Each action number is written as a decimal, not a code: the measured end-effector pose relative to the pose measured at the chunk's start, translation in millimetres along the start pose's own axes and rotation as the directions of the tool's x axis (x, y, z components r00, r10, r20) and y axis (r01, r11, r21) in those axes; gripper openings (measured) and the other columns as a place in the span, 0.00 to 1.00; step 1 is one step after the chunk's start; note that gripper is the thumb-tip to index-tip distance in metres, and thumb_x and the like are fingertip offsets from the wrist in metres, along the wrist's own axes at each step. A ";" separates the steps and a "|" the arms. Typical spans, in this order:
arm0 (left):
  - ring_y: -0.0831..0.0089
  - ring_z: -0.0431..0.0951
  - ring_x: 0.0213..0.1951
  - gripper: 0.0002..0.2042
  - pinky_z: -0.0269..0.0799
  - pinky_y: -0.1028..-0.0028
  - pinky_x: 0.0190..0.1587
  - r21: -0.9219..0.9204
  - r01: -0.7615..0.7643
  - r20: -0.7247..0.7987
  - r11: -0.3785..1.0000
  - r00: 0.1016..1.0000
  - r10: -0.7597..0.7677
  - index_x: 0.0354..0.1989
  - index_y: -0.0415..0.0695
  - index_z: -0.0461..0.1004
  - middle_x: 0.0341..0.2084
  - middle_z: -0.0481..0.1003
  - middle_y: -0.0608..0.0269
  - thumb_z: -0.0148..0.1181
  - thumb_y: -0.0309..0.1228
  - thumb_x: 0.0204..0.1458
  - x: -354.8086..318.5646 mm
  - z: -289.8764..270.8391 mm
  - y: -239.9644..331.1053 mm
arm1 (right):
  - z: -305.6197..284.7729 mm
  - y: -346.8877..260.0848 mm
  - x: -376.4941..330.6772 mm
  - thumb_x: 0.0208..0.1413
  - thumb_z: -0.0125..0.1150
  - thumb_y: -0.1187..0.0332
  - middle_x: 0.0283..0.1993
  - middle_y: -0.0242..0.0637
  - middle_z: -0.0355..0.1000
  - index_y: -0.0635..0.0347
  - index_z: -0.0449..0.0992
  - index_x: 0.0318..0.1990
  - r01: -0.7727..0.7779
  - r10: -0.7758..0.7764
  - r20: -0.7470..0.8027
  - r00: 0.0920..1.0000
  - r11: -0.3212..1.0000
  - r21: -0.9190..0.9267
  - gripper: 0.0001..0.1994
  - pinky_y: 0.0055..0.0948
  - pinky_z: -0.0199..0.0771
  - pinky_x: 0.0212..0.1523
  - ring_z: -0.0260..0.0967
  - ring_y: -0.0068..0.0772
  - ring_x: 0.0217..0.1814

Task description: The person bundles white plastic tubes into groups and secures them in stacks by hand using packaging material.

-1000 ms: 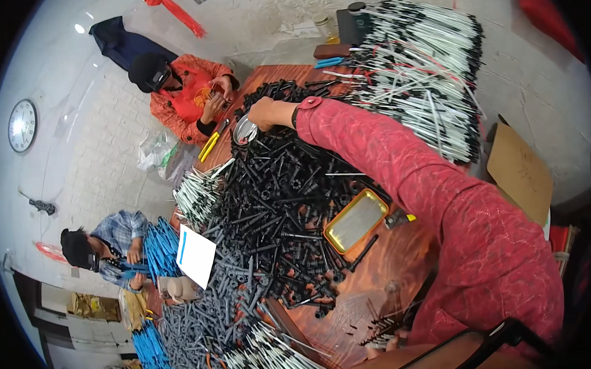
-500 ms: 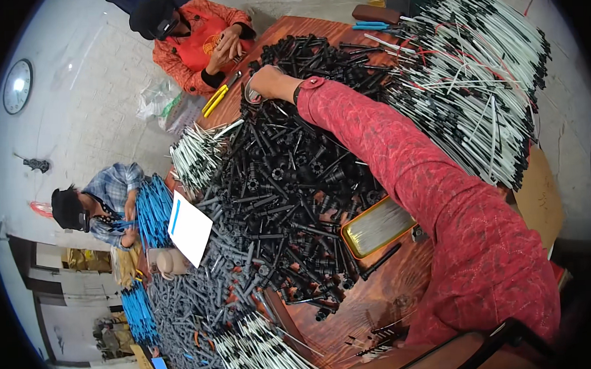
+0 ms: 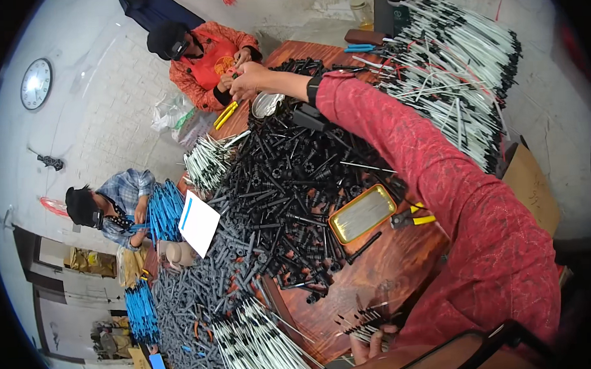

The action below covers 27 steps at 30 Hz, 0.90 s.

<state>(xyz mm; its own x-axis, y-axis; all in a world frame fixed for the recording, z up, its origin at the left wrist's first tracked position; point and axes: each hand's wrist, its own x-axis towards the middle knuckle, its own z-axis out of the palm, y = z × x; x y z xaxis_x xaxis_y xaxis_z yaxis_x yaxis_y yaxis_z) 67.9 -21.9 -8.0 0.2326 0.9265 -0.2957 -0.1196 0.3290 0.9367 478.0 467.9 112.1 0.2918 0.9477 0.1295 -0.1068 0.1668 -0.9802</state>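
My right hand (image 3: 250, 79) stretches across the table in a red patterned sleeve (image 3: 406, 140). Its fingers are closed at a co-worker's hands (image 3: 242, 57); what sits between them is too small to make out. Just below it, a round metal tin (image 3: 267, 105) rests on a heap of black plastic parts (image 3: 275, 179). At the lower edge my left hand (image 3: 368, 343), partly hidden, is closed around several thin rods with dark tips (image 3: 364, 325). A yellow-rimmed rectangular tin (image 3: 363, 214) of fine pale pins lies under my right arm, beside yellow-handled pliers (image 3: 412, 217).
Grey plastic parts (image 3: 195, 294) cover the near left. White rods with black ends lie in a big pile (image 3: 459, 72) at far right and a bundle (image 3: 263, 341) in front. Other yellow-handled pliers (image 3: 225, 115) lie far off. Another person (image 3: 121, 202) handles blue rods (image 3: 167, 210) at left.
My right hand has left the round tin and moved up to the co-worker's hands, which have shifted toward it. My left hand and the yellow-handled pliers under my arm show more fully.
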 end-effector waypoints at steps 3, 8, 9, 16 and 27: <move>0.72 0.78 0.31 0.13 0.73 0.73 0.36 0.000 0.051 0.157 0.999 0.986 -0.050 0.51 0.37 0.61 0.32 0.79 0.55 0.52 0.25 0.60 8.0 -15.5 6.1 | 3.5 -35.3 -55.7 0.49 0.64 0.74 0.41 0.42 0.78 0.61 0.70 0.41 -0.044 0.020 0.207 0.978 0.992 0.115 0.12 0.37 0.81 0.43 0.79 0.36 0.44; 0.71 0.77 0.33 0.16 0.72 0.73 0.38 0.080 -0.061 0.304 0.995 0.952 0.034 0.53 0.38 0.61 0.31 0.78 0.56 0.54 0.26 0.59 18.6 -29.1 -7.0 | 17.4 -53.6 -182.2 0.49 0.62 0.78 0.42 0.43 0.77 0.63 0.71 0.39 -0.144 0.042 0.449 0.893 0.970 0.195 0.10 0.33 0.80 0.47 0.78 0.35 0.44; 0.71 0.77 0.33 0.16 0.72 0.73 0.39 0.086 -0.089 0.304 0.992 0.951 0.059 0.53 0.38 0.61 0.31 0.78 0.56 0.54 0.26 0.59 18.9 -36.5 -7.5 | 29.8 -55.1 -212.8 0.49 0.62 0.78 0.42 0.43 0.77 0.63 0.71 0.39 -0.177 0.072 0.450 0.890 0.965 0.195 0.10 0.33 0.80 0.47 0.78 0.35 0.44; 0.69 0.76 0.32 0.21 0.73 0.70 0.40 0.016 -0.113 0.378 0.993 0.921 0.099 0.59 0.36 0.56 0.30 0.77 0.54 0.53 0.26 0.60 24.5 -30.4 -2.3 | 33.9 17.3 -453.1 0.50 0.62 0.79 0.42 0.44 0.76 0.65 0.70 0.34 -0.316 0.251 0.599 0.760 0.949 0.004 0.06 0.28 0.78 0.44 0.77 0.33 0.43; 0.62 0.77 0.31 0.29 0.76 0.57 0.46 -0.223 -0.062 0.394 0.973 0.907 0.148 0.64 0.39 0.50 0.26 0.75 0.53 0.59 0.28 0.58 27.6 -42.7 -24.7 | 37.7 47.5 -495.6 0.54 0.59 0.75 0.38 0.37 0.74 0.64 0.73 0.39 0.236 -0.012 0.571 0.821 0.917 -0.321 0.06 0.28 0.75 0.41 0.74 0.27 0.39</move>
<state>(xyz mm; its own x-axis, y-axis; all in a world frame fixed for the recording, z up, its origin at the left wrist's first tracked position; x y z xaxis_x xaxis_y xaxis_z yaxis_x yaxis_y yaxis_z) 36.1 3.3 -47.3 0.5738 0.8171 -0.0555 -0.3463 0.3035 0.8877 292.5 16.4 7.0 -0.3016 0.9315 0.2035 0.2762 0.2896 -0.9164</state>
